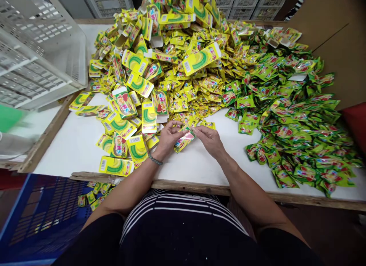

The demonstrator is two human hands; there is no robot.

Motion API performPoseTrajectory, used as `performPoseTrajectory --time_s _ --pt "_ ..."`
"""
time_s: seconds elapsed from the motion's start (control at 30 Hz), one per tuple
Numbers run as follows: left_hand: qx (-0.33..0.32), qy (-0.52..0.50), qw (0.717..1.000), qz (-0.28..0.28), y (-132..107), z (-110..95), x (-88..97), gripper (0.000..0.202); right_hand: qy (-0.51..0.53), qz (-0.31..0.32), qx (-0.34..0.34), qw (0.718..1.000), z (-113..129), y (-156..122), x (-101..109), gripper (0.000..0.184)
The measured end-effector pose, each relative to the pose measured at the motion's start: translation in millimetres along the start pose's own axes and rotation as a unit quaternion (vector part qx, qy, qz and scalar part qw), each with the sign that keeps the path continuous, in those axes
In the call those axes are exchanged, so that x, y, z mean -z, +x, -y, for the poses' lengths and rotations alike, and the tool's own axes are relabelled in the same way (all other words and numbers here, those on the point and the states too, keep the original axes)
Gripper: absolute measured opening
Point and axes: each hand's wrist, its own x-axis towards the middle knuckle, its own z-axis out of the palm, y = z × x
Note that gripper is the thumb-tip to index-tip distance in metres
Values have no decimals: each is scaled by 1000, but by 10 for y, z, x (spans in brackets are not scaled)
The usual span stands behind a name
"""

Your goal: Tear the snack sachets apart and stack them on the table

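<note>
Near the table's front edge, my left hand (168, 139) grips a small yellow-green candy box (182, 142) with a red watermelon picture. The fingers and thumb of my right hand (210, 141) are pinched at the box's upper right end; whether a flap or packet is between them is hidden. Left of my hands lie several yellow cardboard boxes (138, 147), some with open ends. Just beyond is a heap of yellow candy packets (206, 87). A big pile of green candy packets (286, 132) spreads out to the right.
A white plastic crate (57, 60) stands tilted at the left. Below the table (68, 144), a blue crate (37, 216) holds several filled boxes (95, 193). Brown cardboard (340, 41) rises at the right, and grey crates (240, 7) stand behind the heap.
</note>
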Motion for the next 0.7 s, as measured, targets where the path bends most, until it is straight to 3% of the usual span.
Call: performPoseTrajectory --time_s 0.23,0.33,0.53,0.6,0.7 --pt "10 13 999 28 5 26 -43 54 97 -88 -125 983 -61 65 -6 40" --pt "4 11 999 39 2 25 -37 54 108 -57 -140 983 -70 61 52 32" --pt "-13 -13 1000 18 7 21 -17 47 54 5 -79 995 -12 -10 80 31" --pt "-19 -13 1000 13 15 11 -14 45 -38 6 -7 999 24 -37 65 33" --pt "-32 -2 999 13 18 -17 -12 42 -166 20 93 981 66 -75 28 38"
